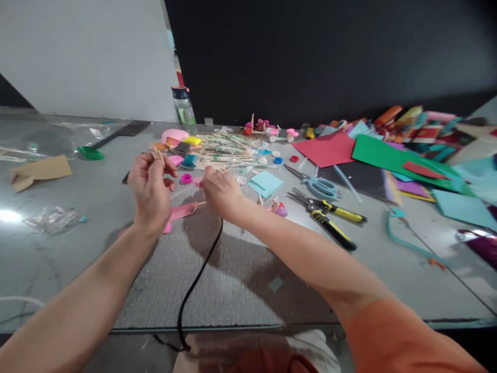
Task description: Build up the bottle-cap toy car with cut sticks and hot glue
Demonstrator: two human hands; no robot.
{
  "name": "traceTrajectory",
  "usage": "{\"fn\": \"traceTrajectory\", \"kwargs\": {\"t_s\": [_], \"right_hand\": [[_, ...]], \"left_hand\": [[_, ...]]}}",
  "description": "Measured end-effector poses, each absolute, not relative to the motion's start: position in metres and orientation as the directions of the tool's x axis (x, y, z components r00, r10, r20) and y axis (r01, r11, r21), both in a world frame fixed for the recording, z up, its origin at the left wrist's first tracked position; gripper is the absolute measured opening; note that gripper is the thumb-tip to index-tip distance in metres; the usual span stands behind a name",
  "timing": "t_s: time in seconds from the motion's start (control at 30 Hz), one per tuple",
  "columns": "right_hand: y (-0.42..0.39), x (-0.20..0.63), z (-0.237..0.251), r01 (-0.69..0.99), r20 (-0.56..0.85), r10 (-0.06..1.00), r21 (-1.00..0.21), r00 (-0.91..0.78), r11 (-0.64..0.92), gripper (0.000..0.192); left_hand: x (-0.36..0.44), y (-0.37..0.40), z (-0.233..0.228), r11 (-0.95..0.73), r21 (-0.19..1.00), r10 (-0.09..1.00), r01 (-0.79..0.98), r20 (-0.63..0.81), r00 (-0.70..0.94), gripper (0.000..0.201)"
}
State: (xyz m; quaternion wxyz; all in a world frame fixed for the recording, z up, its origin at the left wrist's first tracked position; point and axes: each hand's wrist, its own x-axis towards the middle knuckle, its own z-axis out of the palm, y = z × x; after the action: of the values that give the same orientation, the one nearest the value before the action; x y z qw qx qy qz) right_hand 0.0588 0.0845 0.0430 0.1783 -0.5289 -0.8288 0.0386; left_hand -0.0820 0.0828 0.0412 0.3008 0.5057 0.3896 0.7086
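Observation:
My left hand [149, 189] is raised over the table's left middle, its fingers closed on small pale wooden pieces [157, 154] that look like short sticks. My right hand [222, 192] is bent down beside the pile, fingers curled; whatever they grip is hidden. Just past it lies a heap of wrapped wooden sticks [229, 145] in clear film. A magenta bottle cap [187, 178] sits between the hands, and a white cap [241, 180] is right of my right hand. Below them lies a pink strip [182, 211]. Light blue paper squares [265, 184] rest to the right.
Blue-handled scissors [320, 186] and yellow-black pliers [330, 217] lie at right. Red [328, 149] and green sheets [396, 158] overlap behind them. A water bottle [184, 110] stands at the back. A black cable [200, 274] crosses the front edge. A glue gun's outline is not distinguishable.

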Motion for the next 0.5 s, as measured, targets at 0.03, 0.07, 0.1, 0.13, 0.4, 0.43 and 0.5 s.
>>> {"fn": "traceTrajectory", "kwargs": {"t_s": [0.03, 0.07, 0.1, 0.13, 0.4, 0.43, 0.5], "right_hand": [[0.079, 0.067, 0.049, 0.873, 0.28, 0.894, -0.249, -0.349, 0.418, 0.027], [0.073, 0.077, 0.055, 0.877, 0.31, 0.894, -0.257, -0.322, 0.405, 0.028], [0.067, 0.089, 0.06, 0.876, 0.339, 0.892, -0.273, -0.299, 0.398, 0.029], [0.061, 0.103, 0.064, 0.867, 0.38, 0.883, -0.297, -0.278, 0.4, 0.031], [-0.001, 0.218, 0.064, 0.447, 0.571, 0.802, -0.772, 0.175, 0.453, 0.036], [-0.01, 0.228, 0.061, 0.331, 0.498, 0.834, -0.849, 0.238, 0.412, 0.032], [-0.025, 0.245, 0.054, 0.077, 0.333, 0.905, -0.943, 0.265, 0.324, 0.02]], "left_hand": [[-0.081, 0.077, 0.046, -0.555, 0.831, 0.792, -0.03, 0.518, -0.324, 0.006], [-0.079, 0.071, 0.052, -0.593, 0.805, 0.762, -0.027, 0.55, -0.342, 0.007], [-0.077, 0.064, 0.057, -0.628, 0.778, 0.731, -0.025, 0.579, -0.362, 0.007], [-0.075, 0.057, 0.063, -0.657, 0.754, 0.705, -0.024, 0.603, -0.374, 0.007], [-0.053, 0.02, 0.078, -0.584, 0.811, 0.81, -0.016, 0.585, 0.043, 0.006], [-0.049, 0.02, 0.073, -0.516, 0.857, 0.848, -0.003, 0.511, 0.141, 0.005], [-0.04, 0.022, 0.062, -0.39, 0.921, 0.884, -0.003, 0.375, 0.279, 0.008]]}}
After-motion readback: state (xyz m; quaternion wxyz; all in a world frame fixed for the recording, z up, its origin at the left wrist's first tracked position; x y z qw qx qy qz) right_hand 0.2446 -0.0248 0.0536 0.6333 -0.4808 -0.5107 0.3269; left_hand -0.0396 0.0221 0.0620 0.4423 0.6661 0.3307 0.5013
